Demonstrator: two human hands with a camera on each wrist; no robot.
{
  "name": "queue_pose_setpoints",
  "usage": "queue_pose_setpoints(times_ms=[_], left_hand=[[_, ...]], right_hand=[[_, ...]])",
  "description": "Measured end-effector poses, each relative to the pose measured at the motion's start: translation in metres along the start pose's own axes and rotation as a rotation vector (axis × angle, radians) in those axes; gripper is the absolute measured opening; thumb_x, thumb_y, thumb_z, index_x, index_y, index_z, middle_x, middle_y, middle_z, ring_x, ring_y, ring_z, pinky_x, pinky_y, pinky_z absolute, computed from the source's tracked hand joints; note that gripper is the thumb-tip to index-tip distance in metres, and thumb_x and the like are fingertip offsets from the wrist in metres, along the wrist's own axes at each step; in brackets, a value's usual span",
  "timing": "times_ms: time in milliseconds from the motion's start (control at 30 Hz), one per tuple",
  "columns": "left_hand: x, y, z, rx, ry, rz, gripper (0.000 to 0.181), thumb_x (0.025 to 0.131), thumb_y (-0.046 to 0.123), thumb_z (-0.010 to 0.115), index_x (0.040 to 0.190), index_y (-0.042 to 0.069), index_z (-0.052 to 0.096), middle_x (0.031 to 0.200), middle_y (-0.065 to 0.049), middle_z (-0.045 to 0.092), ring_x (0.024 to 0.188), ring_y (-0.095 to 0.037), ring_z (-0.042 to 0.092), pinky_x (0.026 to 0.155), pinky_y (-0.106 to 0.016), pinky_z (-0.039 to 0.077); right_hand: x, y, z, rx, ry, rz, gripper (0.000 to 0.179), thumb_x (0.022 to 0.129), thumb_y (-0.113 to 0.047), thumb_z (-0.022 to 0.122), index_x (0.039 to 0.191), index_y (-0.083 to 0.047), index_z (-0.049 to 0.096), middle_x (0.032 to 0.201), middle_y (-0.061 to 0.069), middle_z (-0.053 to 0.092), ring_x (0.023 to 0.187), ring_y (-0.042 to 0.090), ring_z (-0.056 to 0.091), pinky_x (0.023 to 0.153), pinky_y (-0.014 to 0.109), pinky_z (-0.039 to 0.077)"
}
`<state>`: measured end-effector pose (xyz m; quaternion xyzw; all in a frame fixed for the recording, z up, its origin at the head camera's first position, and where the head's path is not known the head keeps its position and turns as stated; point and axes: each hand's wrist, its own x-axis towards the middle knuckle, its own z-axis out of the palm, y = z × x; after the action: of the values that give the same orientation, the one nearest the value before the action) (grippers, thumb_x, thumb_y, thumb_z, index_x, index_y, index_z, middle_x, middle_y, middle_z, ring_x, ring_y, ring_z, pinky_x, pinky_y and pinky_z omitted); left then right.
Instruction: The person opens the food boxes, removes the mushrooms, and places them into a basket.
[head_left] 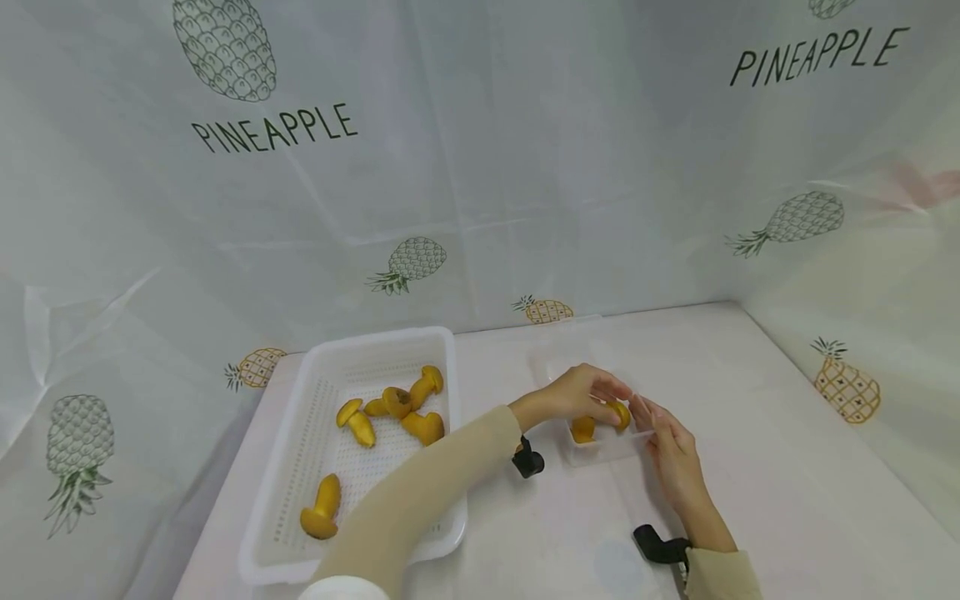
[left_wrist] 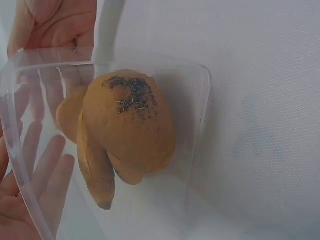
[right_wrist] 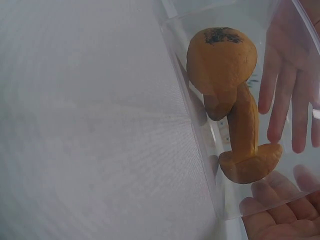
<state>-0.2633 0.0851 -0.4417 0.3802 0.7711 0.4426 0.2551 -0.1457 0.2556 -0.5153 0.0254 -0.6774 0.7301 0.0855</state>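
Observation:
A clear plastic box (head_left: 600, 452) stands on the table with yellow-brown mushrooms inside, one bearing dark specks on its cap (left_wrist: 132, 112). Another mushroom (right_wrist: 243, 127) lies beside it, stem and cap visible. Over the box's far side reaches my left hand (head_left: 581, 392), its fingers nearly straight and overlapping a mushroom in the head view. In the right wrist view, these straight fingers (right_wrist: 285, 92) show through clear plastic, apart from the mushrooms. At the box's right wall, my right hand (head_left: 675, 454) touches the plastic with loosely bent fingers (right_wrist: 280, 205).
Left of the box stands a white perforated basket (head_left: 300, 450) with several more mushrooms (head_left: 322, 508). Black wrist cameras (head_left: 528, 460) sit on both wrists. A pineapple-printed sheet (head_left: 525, 167) hangs behind the white table (head_left: 750, 367) and along its sides.

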Motion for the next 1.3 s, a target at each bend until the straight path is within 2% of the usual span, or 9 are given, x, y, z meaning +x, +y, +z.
queue_pose_setpoints(times_ms=[100, 233, 267, 333, 467, 633, 767, 1000, 1300], left_hand=[[0.0016, 0.0004, 0.0001, 0.066, 0.0, -0.023, 0.042, 0.085, 0.002, 0.078, 0.125, 0.002, 0.067, 0.125, -0.005, 0.068, 0.114, -0.015, 0.064, 0.095, -0.019, 0.049], [0.0027, 0.0008, -0.0011, 0.129, -0.005, -0.051, 0.043, 0.087, 0.005, 0.078, 0.128, 0.004, 0.066, 0.128, -0.004, 0.066, 0.119, -0.013, 0.061, 0.101, -0.02, 0.045], [0.0026, 0.0011, -0.0014, 0.132, -0.009, -0.058, 0.043, 0.087, 0.004, 0.077, 0.129, 0.004, 0.065, 0.129, -0.004, 0.066, 0.12, -0.014, 0.06, 0.101, -0.02, 0.045], [0.0041, 0.0002, -0.0012, 0.137, -0.023, -0.066, 0.045, 0.087, 0.004, 0.078, 0.13, 0.003, 0.064, 0.13, -0.005, 0.065, 0.122, -0.015, 0.059, 0.101, -0.019, 0.044], [0.0079, -0.0019, 0.0005, 0.158, -0.051, -0.08, 0.049, 0.087, 0.004, 0.078, 0.133, 0.004, 0.061, 0.134, -0.005, 0.063, 0.126, -0.014, 0.056, 0.101, -0.016, 0.042], [0.0091, -0.0012, 0.0032, 0.191, -0.064, -0.106, 0.05, 0.087, 0.004, 0.077, 0.135, 0.004, 0.06, 0.135, -0.005, 0.061, 0.125, -0.014, 0.057, 0.102, -0.017, 0.043], [0.0086, 0.0004, 0.005, 0.214, -0.067, -0.133, 0.049, 0.088, 0.0, 0.076, 0.134, 0.004, 0.06, 0.135, -0.007, 0.061, 0.12, -0.015, 0.06, 0.098, -0.017, 0.046], [0.0093, 0.0017, 0.0067, 0.262, -0.047, -0.155, 0.047, 0.086, -0.007, 0.073, 0.131, 0.005, 0.062, 0.129, -0.007, 0.064, 0.114, -0.014, 0.063, 0.09, -0.012, 0.048], [0.0072, -0.0009, 0.0054, 0.208, -0.089, -0.114, 0.048, 0.083, -0.013, 0.073, 0.128, 0.001, 0.063, 0.125, -0.007, 0.066, 0.111, -0.016, 0.064, 0.086, -0.013, 0.05]], right_hand=[[-0.0002, -0.0006, 0.0005, -0.006, 0.004, 0.004, 0.054, 0.112, -0.028, 0.031, 0.147, 0.012, 0.034, 0.15, 0.001, 0.044, 0.131, -0.004, 0.044, 0.114, 0.062, 0.01], [0.0005, 0.0006, 0.0002, 0.012, -0.009, -0.022, 0.053, 0.112, -0.026, 0.031, 0.147, 0.014, 0.033, 0.152, 0.007, 0.042, 0.133, -0.001, 0.044, 0.118, 0.035, 0.023], [0.0007, 0.0009, 0.0002, 0.02, -0.014, -0.027, 0.053, 0.112, -0.026, 0.031, 0.147, 0.014, 0.032, 0.152, 0.008, 0.041, 0.133, 0.0, 0.044, 0.118, 0.035, 0.022], [0.0006, 0.0008, 0.0, 0.028, -0.014, -0.024, 0.053, 0.112, -0.025, 0.031, 0.147, 0.014, 0.032, 0.151, 0.007, 0.042, 0.132, -0.002, 0.044, 0.119, 0.04, 0.019], [-0.0004, -0.0007, 0.0, 0.027, 0.004, 0.003, 0.053, 0.111, -0.027, 0.032, 0.147, 0.013, 0.033, 0.151, 0.007, 0.042, 0.13, -0.006, 0.044, 0.112, 0.068, 0.004], [0.0, -0.0007, 0.0007, 0.041, 0.009, 0.007, 0.054, 0.111, -0.027, 0.033, 0.146, 0.014, 0.033, 0.15, 0.008, 0.041, 0.127, -0.008, 0.045, 0.111, 0.068, 0.002], [-0.0003, -0.0002, 0.0007, 0.04, 0.003, 0.004, 0.054, 0.111, -0.026, 0.032, 0.146, 0.015, 0.031, 0.151, 0.007, 0.041, 0.128, -0.007, 0.046, 0.114, 0.06, 0.007], [-0.0002, 0.0023, 0.0013, 0.03, 0.006, -0.048, 0.053, 0.112, -0.024, 0.031, 0.145, 0.017, 0.033, 0.149, 0.007, 0.046, 0.13, -0.001, 0.047, 0.111, 0.022, 0.032], [-0.0002, 0.004, 0.0003, 0.007, -0.004, -0.065, 0.052, 0.112, -0.024, 0.031, 0.145, 0.015, 0.034, 0.148, 0.004, 0.048, 0.129, -0.002, 0.048, 0.101, 0.012, 0.038]])
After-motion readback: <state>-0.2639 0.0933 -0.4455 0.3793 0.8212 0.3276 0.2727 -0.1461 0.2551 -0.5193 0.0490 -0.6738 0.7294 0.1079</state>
